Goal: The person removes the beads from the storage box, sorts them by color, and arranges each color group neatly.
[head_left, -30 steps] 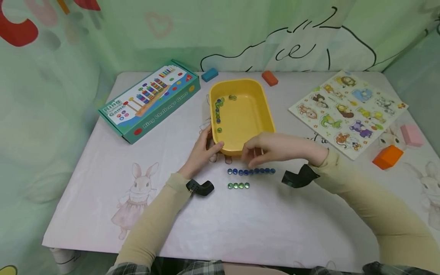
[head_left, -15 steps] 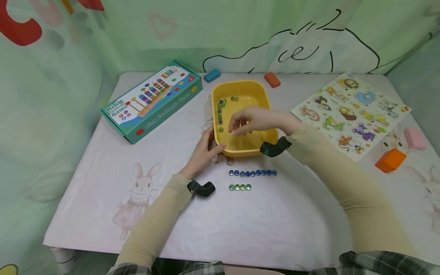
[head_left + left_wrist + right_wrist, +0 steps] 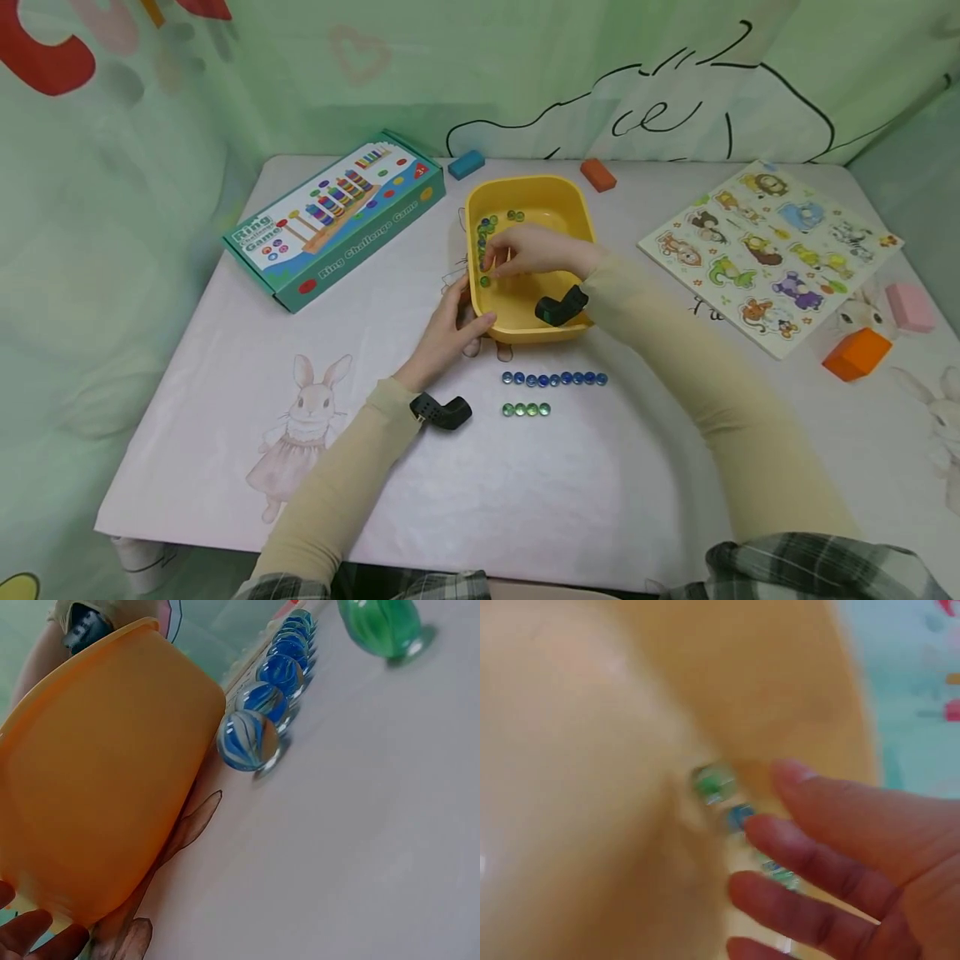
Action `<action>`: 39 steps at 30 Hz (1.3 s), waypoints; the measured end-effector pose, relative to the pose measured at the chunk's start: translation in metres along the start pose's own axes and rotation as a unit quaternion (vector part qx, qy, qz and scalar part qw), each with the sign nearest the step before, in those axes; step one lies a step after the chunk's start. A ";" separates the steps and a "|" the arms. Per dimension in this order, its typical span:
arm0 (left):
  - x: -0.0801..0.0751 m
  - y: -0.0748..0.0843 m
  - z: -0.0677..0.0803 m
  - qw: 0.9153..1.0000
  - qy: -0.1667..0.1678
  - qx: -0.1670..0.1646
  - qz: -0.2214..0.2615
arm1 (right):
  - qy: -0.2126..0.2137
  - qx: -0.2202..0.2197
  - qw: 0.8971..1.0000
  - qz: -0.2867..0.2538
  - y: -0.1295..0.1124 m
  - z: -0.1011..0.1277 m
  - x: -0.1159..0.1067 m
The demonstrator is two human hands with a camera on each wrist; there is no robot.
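A yellow tub [image 3: 573, 208] stands mid-table with several green and blue marbles [image 3: 483, 237] along its left inner wall. My right hand [image 3: 497, 265] reaches into the tub, its fingers spread just beside those marbles and holding nothing. The blurred right wrist view shows its fingers [image 3: 817, 847] next to a green marble [image 3: 711, 782] and a blue marble [image 3: 740, 816]. My left hand [image 3: 461, 321] grips the tub's near left corner, thumb on the rim. In front of the tub lie a row of blue marbles [image 3: 553, 379] and a shorter row of green marbles [image 3: 525, 409]. The left wrist view shows the tub [image 3: 97, 795] and blue marbles [image 3: 251, 740].
A teal ring game box [image 3: 333, 217] lies at the left. An animal puzzle board [image 3: 772, 250] lies at the right, with an orange block [image 3: 850, 353] and a pink block [image 3: 909, 307] beside it. A blue block [image 3: 466, 164] and a red-orange block [image 3: 597, 175] sit behind the tub.
My right hand has moved from the table in front of the tub up into it and over to the marbles at its left wall. The left hand has stayed on the tub's corner.
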State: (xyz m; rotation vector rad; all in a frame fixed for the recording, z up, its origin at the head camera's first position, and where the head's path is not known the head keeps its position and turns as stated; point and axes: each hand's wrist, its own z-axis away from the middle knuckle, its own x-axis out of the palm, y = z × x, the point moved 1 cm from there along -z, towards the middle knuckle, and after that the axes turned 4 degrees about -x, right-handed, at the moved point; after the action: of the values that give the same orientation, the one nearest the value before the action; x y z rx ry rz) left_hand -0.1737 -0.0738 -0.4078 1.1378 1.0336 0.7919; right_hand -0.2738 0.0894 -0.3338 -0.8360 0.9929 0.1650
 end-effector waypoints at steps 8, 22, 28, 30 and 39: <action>0.000 0.002 0.000 1.000 -0.002 0.001 -0.003 | -0.029 0.024 0.999 0.036 0.001 -0.014 0.010; -0.001 0.011 0.004 1.000 0.000 -0.015 -0.012 | -0.037 0.040 0.996 0.076 -0.005 -0.019 0.016; 0.001 0.000 0.000 1.000 0.008 -0.001 -0.012 | -0.058 0.023 0.994 0.084 -0.007 -0.012 0.010; 0.002 0.000 0.000 1.000 0.011 0.000 -0.011 | -0.065 0.016 0.995 0.079 -0.009 -0.008 0.006; 0.001 0.001 0.000 1.000 0.011 -0.009 -0.011 | -0.044 0.003 0.997 0.068 -0.023 0.023 -0.011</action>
State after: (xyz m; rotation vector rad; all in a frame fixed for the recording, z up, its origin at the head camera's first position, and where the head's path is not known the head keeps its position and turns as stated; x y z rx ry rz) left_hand -0.1734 -0.0730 -0.4067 1.1032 1.0546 0.7963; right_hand -0.2535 0.0921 -0.3067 -0.7489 0.9667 0.3130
